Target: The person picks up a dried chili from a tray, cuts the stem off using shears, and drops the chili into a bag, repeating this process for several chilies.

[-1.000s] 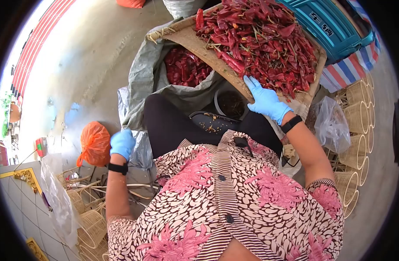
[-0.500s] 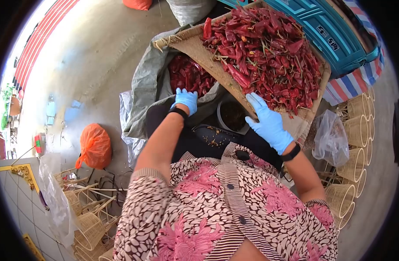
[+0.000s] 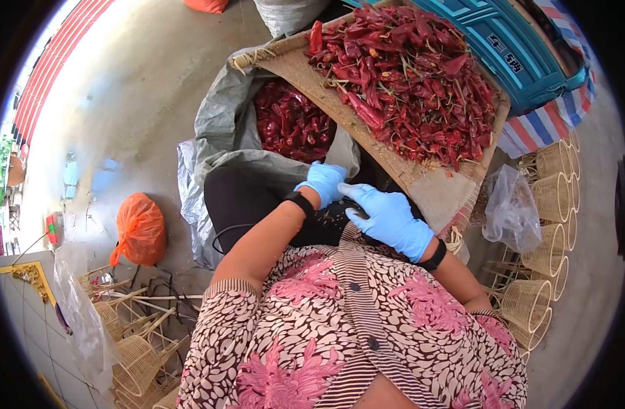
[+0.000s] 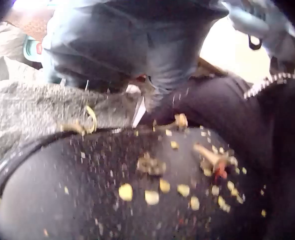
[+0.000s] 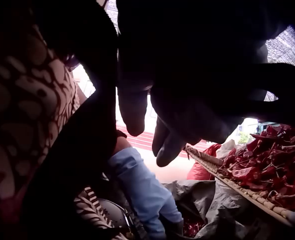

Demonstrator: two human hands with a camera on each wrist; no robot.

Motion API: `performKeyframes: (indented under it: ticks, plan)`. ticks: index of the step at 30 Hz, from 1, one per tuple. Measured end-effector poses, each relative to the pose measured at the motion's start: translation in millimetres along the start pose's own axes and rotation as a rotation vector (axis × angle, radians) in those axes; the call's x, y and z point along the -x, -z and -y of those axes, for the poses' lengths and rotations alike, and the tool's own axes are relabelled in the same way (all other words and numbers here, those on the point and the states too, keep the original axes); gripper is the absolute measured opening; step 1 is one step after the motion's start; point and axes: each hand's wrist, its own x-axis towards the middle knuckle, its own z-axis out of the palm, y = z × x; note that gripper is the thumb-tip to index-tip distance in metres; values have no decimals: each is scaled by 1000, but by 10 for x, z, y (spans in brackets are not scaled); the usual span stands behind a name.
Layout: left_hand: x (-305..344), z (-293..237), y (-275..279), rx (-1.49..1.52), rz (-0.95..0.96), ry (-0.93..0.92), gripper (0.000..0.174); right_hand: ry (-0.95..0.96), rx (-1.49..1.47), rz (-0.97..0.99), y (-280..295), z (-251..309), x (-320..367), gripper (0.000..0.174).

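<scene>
Both hands wear light blue gloves and are close together over the lap in the head view. My left hand (image 3: pixel 324 183) is below the sack's near rim; I cannot tell whether its fingers hold anything. In the left wrist view it hangs above a black surface (image 4: pixel 102 190) strewn with pale seeds and several stem bits. My right hand (image 3: pixel 387 218) reaches toward the left fingertips, thumb and forefinger apart with nothing visible between them. A grey-green sack (image 3: pixel 217 123) holds dried red chillies (image 3: pixel 292 123). Beside it, a woven tray (image 3: pixel 374 146) bears a heap of dried red chillies (image 3: pixel 415 82).
An orange plastic bag (image 3: pixel 141 228), tied shut, stands on the floor at left. Teal plastic crates (image 3: pixel 490 48) are behind the tray. Wicker baskets (image 3: pixel 530 300) line the right side near a clear plastic bag (image 3: pixel 512 211); more wicker pieces (image 3: pixel 139 361) lie at lower left.
My left hand has swung from beside the orange bag to the sack's mouth, then back over the lap. My right hand has left the tray's edge and moved toward the left hand.
</scene>
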Motion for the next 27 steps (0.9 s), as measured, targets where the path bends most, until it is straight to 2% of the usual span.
performKeyframes:
  ticks: [1, 4, 8, 11, 12, 13, 15, 16, 17, 18, 19, 21, 23, 24, 26, 27]
  plan:
    - [48, 46, 52, 85, -33, 12, 59, 12, 24, 10, -27, -10, 8, 43]
    - [106, 11, 257, 110, -55, 145, 69, -35, 91, 50, -57, -28, 20, 42]
    - [-61, -50, 349, 115, -138, 163, 81, -92, 48, 50, -8, 66, 65, 41]
    - [-418, -75, 120, 52, -139, 67, 81, -61, -23, 1, -55, 46, 149, 43]
    - [-630, -39, -138, 109, -120, -48, 71, -90, -15, -6, -31, 33, 151, 43]
    - [-523, -78, -14, 144, 7, -113, 63, -62, -27, -133, -36, -43, 162, 41]
    - [-364, -213, 124, 75, -57, -10, 60, -249, -149, -250, 215, -13, 110, 36]
    - [-343, -163, 62, 60, -233, 38, 62, -250, -58, -286, 327, -97, 53, 35]
    - [-206, -125, 164, 58, -251, 76, 61, -297, 25, -319, 378, -227, -11, 36]
    - [-97, -45, 192, 20, -247, 94, 57, -360, 55, -323, 449, -335, -103, 36]
    - [6, 55, 205, -19, -243, 115, 54, -342, 158, -303, 487, -481, -213, 37]
    - [133, 303, 231, -142, -61, 139, 43, -325, 219, -301, 423, -819, -498, 41]
    - [115, 577, 125, -111, -21, 251, 32, -350, 249, -321, 411, -894, -723, 40]
    - [150, 596, 108, -39, -70, 330, 23, -372, 275, -228, 418, -915, -811, 38]
    - [104, 637, 58, -70, -101, 391, 22, -413, 330, -39, 430, -942, -940, 37]
    - [72, 662, 39, -85, -118, 421, 21, -418, 323, -66, 413, -946, -984, 36]
